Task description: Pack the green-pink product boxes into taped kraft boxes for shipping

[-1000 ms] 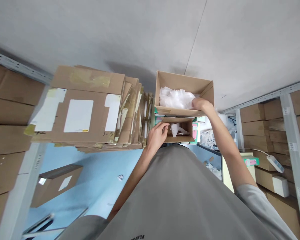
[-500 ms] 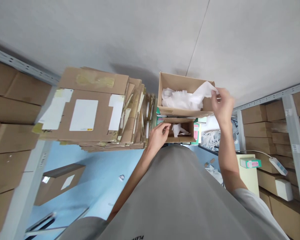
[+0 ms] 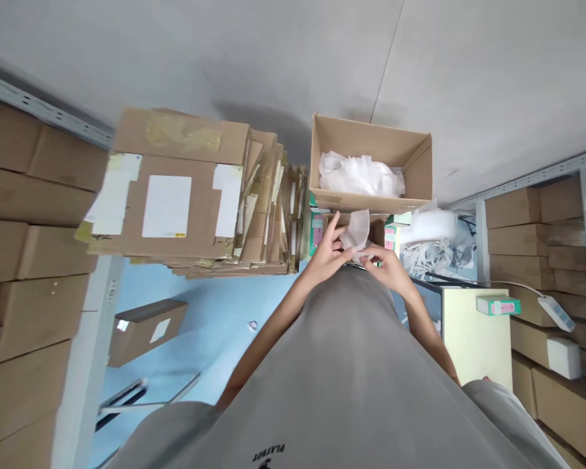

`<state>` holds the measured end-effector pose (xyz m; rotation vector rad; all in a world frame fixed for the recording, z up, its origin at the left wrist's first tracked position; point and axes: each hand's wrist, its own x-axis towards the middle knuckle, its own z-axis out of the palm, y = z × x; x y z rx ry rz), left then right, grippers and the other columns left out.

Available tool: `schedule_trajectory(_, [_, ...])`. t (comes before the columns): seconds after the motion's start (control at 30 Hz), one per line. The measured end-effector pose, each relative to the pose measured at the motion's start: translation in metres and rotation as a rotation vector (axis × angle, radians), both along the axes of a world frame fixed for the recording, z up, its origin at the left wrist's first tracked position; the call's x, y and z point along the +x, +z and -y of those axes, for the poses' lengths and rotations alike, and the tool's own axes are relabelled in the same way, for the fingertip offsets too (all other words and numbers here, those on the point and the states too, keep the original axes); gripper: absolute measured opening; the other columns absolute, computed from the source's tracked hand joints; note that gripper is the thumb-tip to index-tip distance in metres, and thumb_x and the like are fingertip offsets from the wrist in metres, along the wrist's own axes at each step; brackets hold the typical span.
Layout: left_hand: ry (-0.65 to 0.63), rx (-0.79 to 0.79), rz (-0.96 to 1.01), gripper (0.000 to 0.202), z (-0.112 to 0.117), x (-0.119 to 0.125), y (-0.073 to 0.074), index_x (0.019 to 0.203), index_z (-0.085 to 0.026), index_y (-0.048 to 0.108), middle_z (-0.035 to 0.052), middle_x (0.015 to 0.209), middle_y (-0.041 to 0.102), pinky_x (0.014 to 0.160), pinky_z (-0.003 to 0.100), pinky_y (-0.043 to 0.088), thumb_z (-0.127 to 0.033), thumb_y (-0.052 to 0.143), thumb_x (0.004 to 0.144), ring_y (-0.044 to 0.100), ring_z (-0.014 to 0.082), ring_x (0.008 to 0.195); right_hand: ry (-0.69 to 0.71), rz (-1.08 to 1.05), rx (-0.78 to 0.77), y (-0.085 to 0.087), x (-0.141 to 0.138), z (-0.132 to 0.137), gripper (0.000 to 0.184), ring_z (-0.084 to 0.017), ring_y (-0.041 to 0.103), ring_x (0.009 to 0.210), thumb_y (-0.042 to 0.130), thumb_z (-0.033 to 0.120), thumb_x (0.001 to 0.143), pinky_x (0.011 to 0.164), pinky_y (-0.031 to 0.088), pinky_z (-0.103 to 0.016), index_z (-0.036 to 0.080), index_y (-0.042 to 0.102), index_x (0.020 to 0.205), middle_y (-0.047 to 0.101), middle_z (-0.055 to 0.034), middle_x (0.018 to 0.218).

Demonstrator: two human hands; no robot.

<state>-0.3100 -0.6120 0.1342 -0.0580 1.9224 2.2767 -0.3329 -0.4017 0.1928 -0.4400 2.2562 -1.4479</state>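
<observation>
A thin white translucent wrapping sheet [image 3: 358,228] stands up between my two hands, over the small open cardboard box [image 3: 377,233] close to my body. My left hand [image 3: 326,257] has its thumb against the sheet's lower left side, its index finger raised. At the lower right of the sheet, my right hand [image 3: 387,267] pinches it with thumb and fingertips. Behind the small box is a larger open cardboard box [image 3: 371,200] with a heap of crumpled white sheets [image 3: 360,174] inside. The hands and the sheet hide most of the small box's inside.
Flattened cartons [image 3: 176,244] are piled at the left. Green-and-pink packets [image 3: 317,228] lie under the boxes. To the right are white paper shreds [image 3: 432,257], a pale tabletop [image 3: 476,345] with a green packet [image 3: 498,305], and a power strip [image 3: 557,312]. Shelves of cartons flank both sides.
My right hand has come from the large box to the small one, bringing a white sheet out. My left hand has moved from the small box's left edge onto this sheet.
</observation>
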Motion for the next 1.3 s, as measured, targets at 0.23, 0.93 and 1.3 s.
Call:
schedule_trajectory(0.23, [0.048,-0.456,0.14,0.025,-0.001,-0.012,-0.026,0.102,-0.021,0.08,0.0084,0.1,0.086,0.085,0.038,0.068,-0.045,0.072,0.103,0.082,0.0266,0.093,0.031,-0.08,0.435,-0.037,-0.014,-0.011,0.021,-0.022,0.068,0.082,0.063,0.022,0.105,0.079,0.05,-0.031,0.021,0.083,0.102,0.074,-0.0051,0.093])
schedule_trajectory(0.93, [0.116,-1.185,0.226,0.029,0.032,0.006,-0.004,0.124,-0.02,0.075,0.0151,0.124,0.08,0.095,0.046,0.063,-0.041,0.07,0.105,0.08,0.0371,0.111,-0.387,-0.205,0.842,-0.07,0.001,-0.037,0.018,-0.035,0.068,0.116,0.064,0.028,0.107,0.093,0.057,-0.042,0.019,0.074,0.119,0.078,-0.016,0.117])
schedule_trajectory(1.3, [-0.059,-1.158,0.153,0.027,0.028,-0.004,-0.014,0.108,-0.022,0.077,0.0134,0.116,0.085,0.098,0.043,0.061,-0.047,0.077,0.097,0.081,0.0363,0.113,-0.633,0.05,0.674,-0.076,0.053,-0.044,0.026,-0.029,0.076,0.088,0.06,0.045,0.106,0.08,0.052,-0.036,0.023,0.074,0.107,0.083,-0.0105,0.099])
